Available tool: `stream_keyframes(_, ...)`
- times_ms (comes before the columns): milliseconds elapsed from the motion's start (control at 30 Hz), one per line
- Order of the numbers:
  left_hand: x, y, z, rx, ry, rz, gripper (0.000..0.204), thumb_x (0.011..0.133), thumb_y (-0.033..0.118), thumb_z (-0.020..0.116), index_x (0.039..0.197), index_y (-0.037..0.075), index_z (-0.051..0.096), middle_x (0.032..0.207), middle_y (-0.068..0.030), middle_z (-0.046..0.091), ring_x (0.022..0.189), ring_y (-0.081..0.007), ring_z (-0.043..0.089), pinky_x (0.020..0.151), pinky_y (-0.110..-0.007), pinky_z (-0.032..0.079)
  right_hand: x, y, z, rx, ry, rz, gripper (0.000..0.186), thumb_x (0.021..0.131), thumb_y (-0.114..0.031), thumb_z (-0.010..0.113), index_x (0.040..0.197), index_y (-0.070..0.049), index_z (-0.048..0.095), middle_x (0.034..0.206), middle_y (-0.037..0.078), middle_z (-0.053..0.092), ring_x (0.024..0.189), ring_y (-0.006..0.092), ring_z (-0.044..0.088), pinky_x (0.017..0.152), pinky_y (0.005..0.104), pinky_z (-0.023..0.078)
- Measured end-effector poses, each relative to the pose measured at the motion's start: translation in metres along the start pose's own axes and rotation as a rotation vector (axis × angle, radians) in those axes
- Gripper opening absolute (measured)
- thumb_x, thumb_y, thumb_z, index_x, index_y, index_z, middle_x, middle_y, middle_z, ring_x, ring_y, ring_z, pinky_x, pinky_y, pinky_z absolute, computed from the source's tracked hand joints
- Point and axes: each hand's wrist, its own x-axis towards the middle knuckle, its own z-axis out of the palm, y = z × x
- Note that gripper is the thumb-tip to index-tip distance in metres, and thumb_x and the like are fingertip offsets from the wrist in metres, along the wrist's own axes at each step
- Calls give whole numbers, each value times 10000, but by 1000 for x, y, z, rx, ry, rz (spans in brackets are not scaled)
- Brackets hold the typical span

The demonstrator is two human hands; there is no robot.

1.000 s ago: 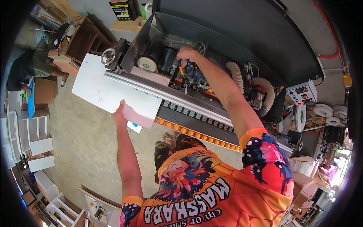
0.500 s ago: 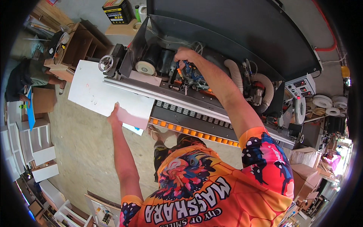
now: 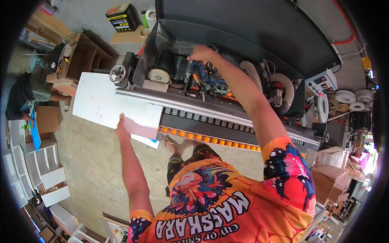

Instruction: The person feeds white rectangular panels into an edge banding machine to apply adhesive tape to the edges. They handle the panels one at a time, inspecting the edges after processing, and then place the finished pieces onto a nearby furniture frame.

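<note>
My left hand [image 3: 122, 127] grips the near edge of a large white panel [image 3: 101, 99], thumb on top and the other fingers hidden beneath. Faint reddish marks show on the panel, which lies at the left end of a long edge-banding machine [image 3: 202, 106]. My right arm reaches across the machine's metal rail into its open interior. There, my right hand [image 3: 204, 53] is closed above blue segmented hoses [image 3: 198, 67], beside a dark cylindrical motor [image 3: 179, 69]. What its curled fingers hold, if anything, is hidden.
A handwheel [image 3: 118, 74] stands over the panel's far edge. Orange rollers [image 3: 198, 138] line the machine's near side. Its black hood [image 3: 259, 32] is raised behind. A control box [image 3: 321, 84] sits at right. At far left, a person [image 3: 20, 93] handles a blue board [image 3: 35, 129].
The view has shifted slightly. My right hand has moved a little farther back, above the hoses. My left hand keeps its hold on the panel.
</note>
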Motion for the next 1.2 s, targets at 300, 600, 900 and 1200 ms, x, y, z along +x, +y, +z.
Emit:
stream_keyframes(300,75,46,-45,-224,-89,-29,649,956,503,724,1373,20,605,1206,-119,639,1055,-255,634,899,-416,548,-140,-20,33,677,408,-496,186,975,-158,688,1050,12,670,937,94,743,835,160,701,748,316,558)
stream_keyframes(600,152,97,-66,-141,-354,33,838,992,704,491,1595,132,382,1597,-108,418,1446,-327,413,1190,-498,360,-191,-84,301,670,-87,-373,520,941,-284,703,1341,18,565,1079,153,748,972,251,748,861,379,586)
stream_keyframes(900,157,114,-60,-75,-296,117,933,959,753,492,1621,120,316,1647,-97,358,1491,-323,362,1217,-499,316,-162,-196,360,508,135,-55,862,910,-169,676,1534,160,180,1114,398,633,1051,543,636,938,529,518)
stream_keyframes(1200,174,144,-116,-151,-214,175,909,958,760,483,1609,141,345,1627,-69,386,1456,-305,398,1183,-456,364,-156,-227,387,661,256,-213,862,902,-81,643,1593,55,146,1457,434,356,1233,529,532,1016,534,476)
